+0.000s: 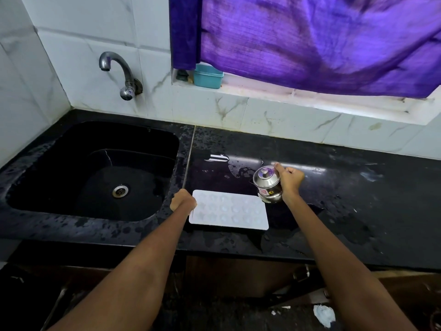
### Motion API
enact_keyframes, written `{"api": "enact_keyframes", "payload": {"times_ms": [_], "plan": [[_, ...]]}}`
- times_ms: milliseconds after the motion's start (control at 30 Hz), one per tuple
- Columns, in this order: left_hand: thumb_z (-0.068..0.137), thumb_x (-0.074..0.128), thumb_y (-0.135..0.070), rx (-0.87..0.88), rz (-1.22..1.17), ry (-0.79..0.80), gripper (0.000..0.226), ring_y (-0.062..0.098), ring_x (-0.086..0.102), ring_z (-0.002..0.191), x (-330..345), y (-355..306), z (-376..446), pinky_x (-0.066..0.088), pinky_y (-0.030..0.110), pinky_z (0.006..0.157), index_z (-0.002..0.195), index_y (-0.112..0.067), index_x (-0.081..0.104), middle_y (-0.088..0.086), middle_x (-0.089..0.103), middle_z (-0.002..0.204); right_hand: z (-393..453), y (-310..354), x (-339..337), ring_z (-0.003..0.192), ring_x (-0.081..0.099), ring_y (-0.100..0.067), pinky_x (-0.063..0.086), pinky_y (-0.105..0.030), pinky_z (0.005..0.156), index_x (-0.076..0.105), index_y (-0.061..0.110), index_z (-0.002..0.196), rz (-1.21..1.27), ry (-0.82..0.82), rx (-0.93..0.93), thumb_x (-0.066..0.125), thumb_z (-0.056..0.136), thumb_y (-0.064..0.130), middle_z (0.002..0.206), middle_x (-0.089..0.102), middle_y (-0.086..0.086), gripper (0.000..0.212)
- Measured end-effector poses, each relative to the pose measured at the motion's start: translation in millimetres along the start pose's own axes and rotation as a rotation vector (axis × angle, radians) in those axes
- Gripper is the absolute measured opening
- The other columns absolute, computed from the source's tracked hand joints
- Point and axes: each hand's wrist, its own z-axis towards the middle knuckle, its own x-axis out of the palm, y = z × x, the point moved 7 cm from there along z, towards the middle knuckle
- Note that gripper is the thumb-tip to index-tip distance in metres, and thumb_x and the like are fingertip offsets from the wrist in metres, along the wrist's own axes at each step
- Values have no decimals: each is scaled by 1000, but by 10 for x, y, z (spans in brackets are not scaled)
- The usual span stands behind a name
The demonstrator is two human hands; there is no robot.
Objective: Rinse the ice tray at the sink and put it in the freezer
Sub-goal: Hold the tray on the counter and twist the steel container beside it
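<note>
The black worktop [334,187] is wet, with puddles and drops spread round the work area, and the black sink [95,173] is sunk into it on the left, under a wall tap [119,72] that is seen to be dry at the spout. The white ice tray [230,210] is lying flat on the worktop just to the right of the sink, its long axis running left to right, parallel with the front edge, and its moulded face turned upward; whether its cells hold water cannot be told. Its left short end is held by the left hand [182,201], whose grip is curled over that edge. A small lidded steel pot [268,183] stands just beside the tray's far right corner and is clasped round its side by the right hand [290,180], fingers wrapped on the metal. The step in hand is judged to be the lifting of the tray toward the sink for rinsing. It is best done with the tray kept level while it is slid or raised leftward over the rim, the pot being steadied or moved clear so that it is not knocked; on so wet a surface a firm pinch at the tray's edge is advised, since thin plastic held by one end may flex and slip.
</note>
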Motion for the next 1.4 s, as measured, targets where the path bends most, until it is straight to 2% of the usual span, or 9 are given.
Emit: {"api": "enact_keyframes", "payload": {"times_ms": [133, 367, 467, 533, 867, 1167, 1233, 1267, 1400], "plan": [[90, 62, -11, 5, 8, -5, 48, 30, 54, 126, 0, 5, 1, 47, 39, 100, 136, -3, 47, 15, 51, 140, -1, 12, -32, 46, 33, -11, 31, -20, 47, 36, 14, 41, -130, 11, -93, 70, 78, 6, 44, 34, 1, 51], [92, 61, -12, 16, 23, -12, 48, 30, 52, 127, 8, -6, 7, 46, 39, 100, 136, -2, 46, 16, 49, 141, -104, 27, -88, 38, 23, -9, 26, -11, 42, 28, 18, 37, -374, 22, -258, 69, 80, 6, 37, 27, 3, 60], [92, 61, -12, 18, 34, -17, 48, 31, 53, 126, 5, -9, 2, 46, 38, 99, 136, -2, 46, 16, 50, 140, -123, 19, -105, 38, 23, -8, 26, -7, 43, 27, 19, 37, -380, 18, -270, 69, 79, 6, 37, 27, 4, 61], [92, 60, -11, 18, 38, -20, 47, 31, 53, 126, 4, -6, 1, 47, 39, 99, 136, -2, 46, 16, 50, 140, -133, 21, -109, 38, 24, -7, 27, -12, 45, 28, 19, 37, -379, 14, -271, 69, 79, 5, 37, 28, 4, 60], [90, 62, -11, 14, 20, -29, 42, 29, 56, 124, 6, 7, -2, 48, 38, 97, 131, -3, 51, 14, 54, 137, -149, 79, -83, 39, 21, -10, 26, -16, 47, 26, 19, 37, -366, 20, -296, 70, 78, 4, 37, 26, 4, 62], [92, 59, -10, 17, 26, -33, 42, 29, 56, 123, 7, 7, 1, 48, 38, 97, 131, -2, 50, 14, 55, 136, -152, 50, -94, 39, 24, -9, 26, -18, 46, 29, 18, 38, -338, 14, -264, 69, 79, 4, 38, 28, 4, 59], [92, 59, -10, 18, 27, -33, 42, 29, 56, 123, 10, 10, 6, 48, 38, 97, 132, -2, 49, 15, 54, 136, -148, 23, -119, 35, 24, -2, 22, -23, 45, 29, 17, 38, -281, -2, -218, 68, 79, 4, 38, 28, 3, 58], [92, 60, -11, 20, 29, -33, 42, 29, 56, 123, 8, 10, 4, 48, 38, 97, 132, -2, 49, 15, 54, 136, -134, 9, -140, 30, 25, -4, 21, -25, 47, 29, 17, 38, -231, -15, -185, 67, 79, 3, 37, 27, 4, 58], [92, 60, -10, 21, 31, -35, 40, 29, 57, 122, 4, -1, -2, 48, 38, 96, 130, -2, 51, 15, 56, 135, -18, -46, -238, 26, 31, 0, 32, -19, 41, 37, 14, 41, -7, -53, 21, 69, 77, 4, 24, 34, 11, 49]]}}
